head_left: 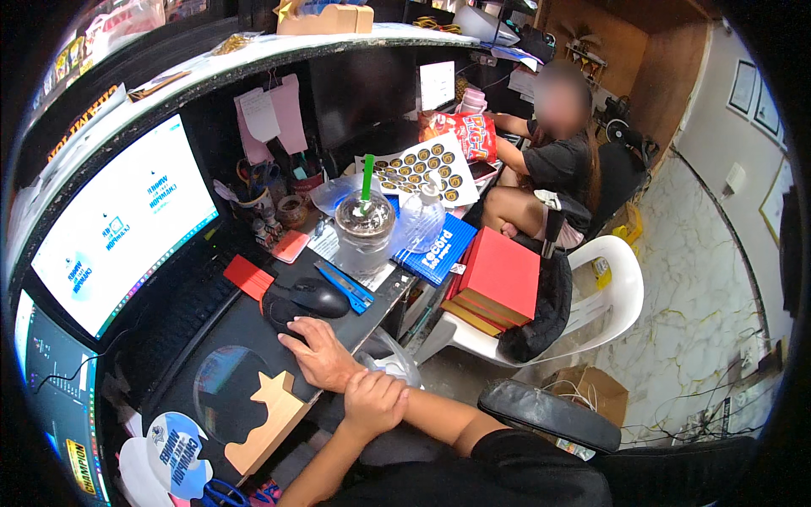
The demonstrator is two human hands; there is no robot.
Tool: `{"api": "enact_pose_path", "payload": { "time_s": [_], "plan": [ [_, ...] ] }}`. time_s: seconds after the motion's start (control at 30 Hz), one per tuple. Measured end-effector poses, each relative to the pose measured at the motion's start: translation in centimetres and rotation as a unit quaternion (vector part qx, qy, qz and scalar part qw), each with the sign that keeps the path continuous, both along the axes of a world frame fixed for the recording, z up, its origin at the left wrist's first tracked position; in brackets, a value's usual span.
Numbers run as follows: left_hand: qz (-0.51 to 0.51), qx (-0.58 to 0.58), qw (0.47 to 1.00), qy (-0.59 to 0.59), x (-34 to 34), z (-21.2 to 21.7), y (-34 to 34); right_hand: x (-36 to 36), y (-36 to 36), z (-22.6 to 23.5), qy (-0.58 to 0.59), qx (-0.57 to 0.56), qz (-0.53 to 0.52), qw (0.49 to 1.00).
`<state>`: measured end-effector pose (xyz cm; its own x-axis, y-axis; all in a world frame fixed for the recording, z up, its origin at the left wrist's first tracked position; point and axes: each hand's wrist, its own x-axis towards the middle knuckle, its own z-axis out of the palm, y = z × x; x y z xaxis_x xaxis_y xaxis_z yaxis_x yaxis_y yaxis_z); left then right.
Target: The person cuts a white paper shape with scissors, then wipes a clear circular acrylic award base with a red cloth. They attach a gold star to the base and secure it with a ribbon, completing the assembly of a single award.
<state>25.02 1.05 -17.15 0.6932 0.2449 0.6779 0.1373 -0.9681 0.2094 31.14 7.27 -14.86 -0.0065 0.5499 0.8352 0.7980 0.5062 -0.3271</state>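
My left hand [378, 400] is wrapped round my right wrist. My right hand [323, 353] lies over the desk's edge with its fingers loosely stretched, their tips against a dark rounded shape [285, 313] I cannot make out. Just beyond them sits a black computer mouse [319, 297]. A blue cutter knife [345, 287] and a red flat piece [247, 277] lie close by. Nearer me, a wooden base with a star-shaped cutout [269, 421] rests beside a clear round disc [228, 393].
Two lit monitors [127, 224] stand at left behind a black keyboard [182, 338]. A lidded cup with green straw [365, 228] and a blue box [439, 249] are further back. Red boxes [498, 275] sit on a white chair [621, 279]. Another person [557, 160] sits beyond, near a red snack bag [460, 135].
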Motion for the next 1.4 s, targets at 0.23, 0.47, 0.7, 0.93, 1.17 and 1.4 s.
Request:
{"api": "enact_pose_path", "payload": {
  "time_s": [0.23,0.47,0.7,0.93,1.17,1.4],
  "plan": [
    [0.025,0.005,1.0,-0.009,-0.1,0.0,-0.4,-0.3,0.1,0.1,-0.035,-0.036,-0.001,0.999],
    [0.012,-0.008,1.0,0.002,-0.5,0.1,-0.4,-0.4,0.1,0.1,-0.043,-0.052,-0.013,0.998],
    [0.008,-0.01,1.0,0.006,-0.7,0.3,-0.5,-0.4,0.2,0.0,-0.051,-0.058,-0.02,0.997],
    [0.001,-0.024,1.0,0.001,-0.9,0.3,-0.6,-0.5,0.0,0.2,-0.046,-0.054,-0.031,0.997],
    [-0.001,-0.028,1.0,-0.002,-0.9,0.5,-0.6,-0.5,0.1,0.1,-0.039,-0.055,-0.035,0.997],
    [0.001,-0.018,1.0,0.003,-1.0,0.5,-0.6,-0.6,0.0,0.2,-0.033,-0.055,-0.038,0.997]
  ]
}}
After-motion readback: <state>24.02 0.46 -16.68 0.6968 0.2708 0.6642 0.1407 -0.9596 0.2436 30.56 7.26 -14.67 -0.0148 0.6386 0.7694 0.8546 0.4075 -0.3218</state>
